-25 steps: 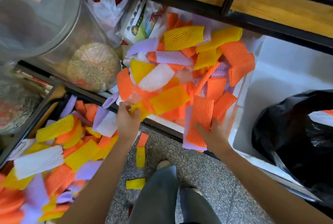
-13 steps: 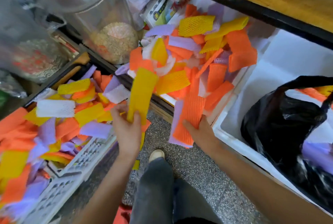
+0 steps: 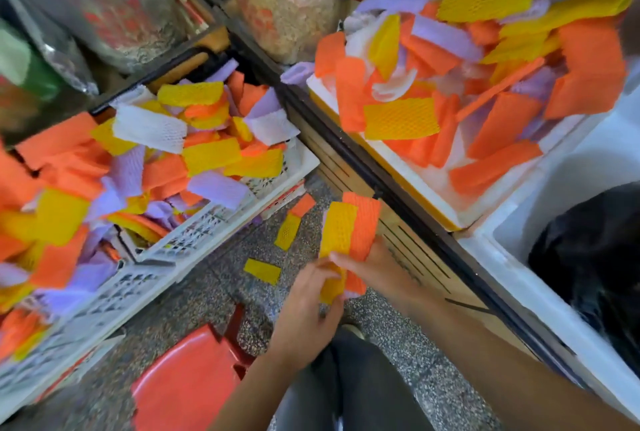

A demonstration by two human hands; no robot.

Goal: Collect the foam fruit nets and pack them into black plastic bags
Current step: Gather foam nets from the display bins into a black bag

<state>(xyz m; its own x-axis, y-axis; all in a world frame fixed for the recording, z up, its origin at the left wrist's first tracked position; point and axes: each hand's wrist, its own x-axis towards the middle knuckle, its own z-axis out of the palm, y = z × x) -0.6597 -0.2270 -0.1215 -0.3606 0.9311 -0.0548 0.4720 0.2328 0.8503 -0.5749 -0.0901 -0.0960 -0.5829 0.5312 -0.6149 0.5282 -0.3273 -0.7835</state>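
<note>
The left hand [image 3: 304, 306] and right hand [image 3: 377, 268] are together in the lower middle, gripping a yellow net [image 3: 337, 229] and an orange net [image 3: 363, 222] that point up. The black bag [image 3: 588, 257] lies at the right edge, nearer the right hand.

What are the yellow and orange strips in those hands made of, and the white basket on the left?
The yellow net and orange net look like soft matte foam mesh: a diamond lattice shows. The white basket seems hard moulded plastic, slightly glossy, with stiff perforated walls.
</note>
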